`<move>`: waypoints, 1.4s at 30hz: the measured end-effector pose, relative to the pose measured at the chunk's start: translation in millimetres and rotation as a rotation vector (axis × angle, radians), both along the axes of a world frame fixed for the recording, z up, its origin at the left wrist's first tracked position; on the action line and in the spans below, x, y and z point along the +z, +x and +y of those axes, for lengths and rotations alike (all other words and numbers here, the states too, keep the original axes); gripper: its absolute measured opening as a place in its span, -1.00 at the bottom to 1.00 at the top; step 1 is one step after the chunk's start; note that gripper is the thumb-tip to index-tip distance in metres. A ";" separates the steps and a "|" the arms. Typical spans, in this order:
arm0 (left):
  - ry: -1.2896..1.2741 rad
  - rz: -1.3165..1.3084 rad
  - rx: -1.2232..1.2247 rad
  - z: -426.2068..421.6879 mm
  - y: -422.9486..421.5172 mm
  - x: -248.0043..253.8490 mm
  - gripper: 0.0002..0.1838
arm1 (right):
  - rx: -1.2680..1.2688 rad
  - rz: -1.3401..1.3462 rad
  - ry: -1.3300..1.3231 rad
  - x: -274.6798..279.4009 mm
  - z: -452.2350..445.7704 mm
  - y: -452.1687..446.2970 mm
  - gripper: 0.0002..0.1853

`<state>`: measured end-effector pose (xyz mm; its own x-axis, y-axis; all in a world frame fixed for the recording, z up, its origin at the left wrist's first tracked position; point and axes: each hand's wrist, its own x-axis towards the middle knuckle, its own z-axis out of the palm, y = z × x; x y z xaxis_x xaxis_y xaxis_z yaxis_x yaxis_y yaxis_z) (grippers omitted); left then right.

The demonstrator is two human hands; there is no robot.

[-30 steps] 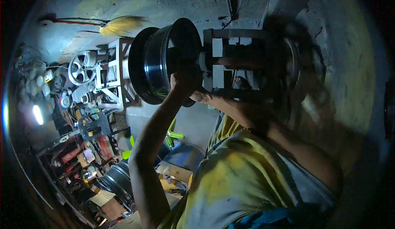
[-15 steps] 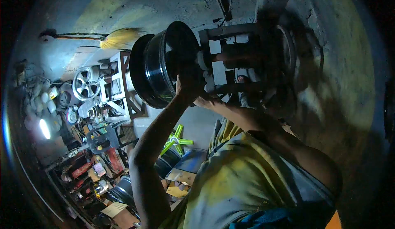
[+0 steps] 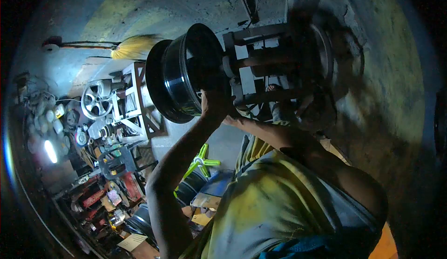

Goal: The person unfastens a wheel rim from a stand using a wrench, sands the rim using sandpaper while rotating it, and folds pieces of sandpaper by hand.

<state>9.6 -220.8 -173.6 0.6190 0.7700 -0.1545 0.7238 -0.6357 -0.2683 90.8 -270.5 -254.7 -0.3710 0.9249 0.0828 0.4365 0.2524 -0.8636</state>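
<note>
A glossy black wheel rim [image 3: 174,78] sits on the shaft side of a dark metal frame machine [image 3: 260,37], its open inner side facing the machine. My left hand [image 3: 214,104] is at the near edge of the rim, thumb raised along the lip. Its other fingers curl into deep shadow, and what they close on is hidden. Just right of it, my right hand [image 3: 231,117] is close against my left wrist, with its fingers mostly hidden in the dark by the hub.
A yellow-bristled broom [image 3: 132,47] lies behind the rim. Left stand a white metal frame [image 3: 135,98] and a silver spoked wheel [image 3: 97,99]. A lime-green star-shaped piece [image 3: 201,161] lies below my left forearm. A cluttered tool area with a bright lamp [image 3: 50,152] fills the lower left.
The view has shifted slightly. Both hands stay by the rim's near edge with only a small change of pose. The rim looks unmoved on the machine.
</note>
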 end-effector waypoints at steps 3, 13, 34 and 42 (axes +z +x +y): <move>-0.068 0.038 0.020 0.4 -3.0 1.4 -0.33 | -0.016 0.001 -0.013 -2.6 -1.5 -1.3 -0.38; -0.055 -0.052 0.100 -4.0 -0.6 3.0 -0.42 | -0.047 0.021 -0.044 -9.2 -3.2 -5.7 -0.39; 0.002 -0.325 0.191 3.3 -9.9 -45.5 -0.48 | -0.042 0.052 -0.108 -21.4 -9.3 -7.4 -0.41; -0.141 0.057 0.033 -12.7 5.1 12.3 -0.59 | -0.029 0.065 -0.121 -23.3 -10.3 -13.1 -0.41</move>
<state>14.7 -233.5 -161.3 0.5807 0.7581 -0.2968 0.7312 -0.6459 -0.2192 77.7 -280.8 -278.0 -0.3412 0.9400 -0.0068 0.3843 0.1329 -0.9136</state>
